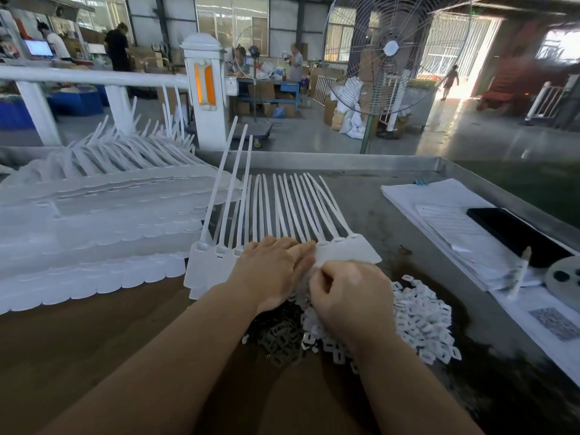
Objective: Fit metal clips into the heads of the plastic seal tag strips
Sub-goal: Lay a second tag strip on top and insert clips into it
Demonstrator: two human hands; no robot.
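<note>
Head view: left hand (271, 271) lies flat, steadying the strip heads (345, 251).
Right hand (348, 301): just nearer than those heads, fingers curled; contents hidden, probably a clip.
Advice: seat it squarely.

Legible text: none. White paper sheets (439, 208) on the grey metal surface (370, 199) carry printed lines too blurred to read. Flat white sheet (533, 315) at right edge bears a grey square patterned block (554, 323), possibly a code, unreadable. Lit monitor screen (39, 48), far left: content indistinct
</note>
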